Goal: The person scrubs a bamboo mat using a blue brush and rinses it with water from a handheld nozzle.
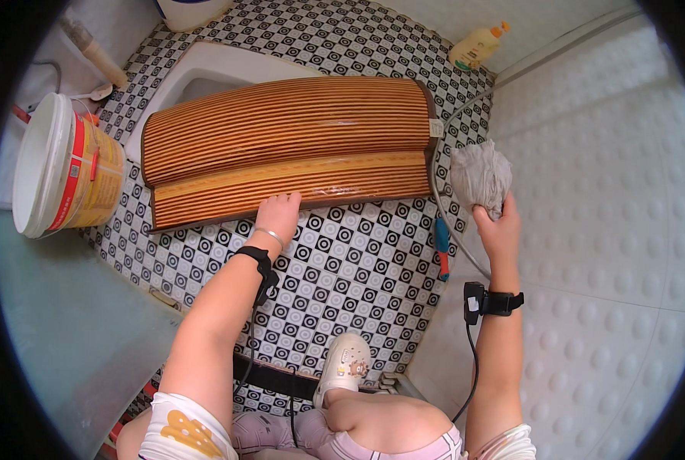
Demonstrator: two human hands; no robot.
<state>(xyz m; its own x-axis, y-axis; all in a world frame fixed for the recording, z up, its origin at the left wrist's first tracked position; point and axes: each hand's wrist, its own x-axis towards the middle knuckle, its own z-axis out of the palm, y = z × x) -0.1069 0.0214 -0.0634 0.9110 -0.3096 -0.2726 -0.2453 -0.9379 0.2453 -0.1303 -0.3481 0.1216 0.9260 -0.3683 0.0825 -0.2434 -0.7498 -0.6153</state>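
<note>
A brown-and-tan striped mat (289,115) with a dark border lies folded or bent lengthwise, partly over a white basin set in the floor. Its near edge is pinched by my left hand (279,215), fingers on top and the thumb out of sight. Off the mat's right end, my right hand (500,230) grips a bunched grey-white cloth (480,175) near the wall. The cloth is apart from the mat.
The white floor basin (154,93) shows behind the mat. At the left a white-and-yellow bucket (97,180) leans on its side. A grey hose (436,184) and a blue-and-red object (442,249) lie right of the mat. A yellow bottle (477,49) stands far right.
</note>
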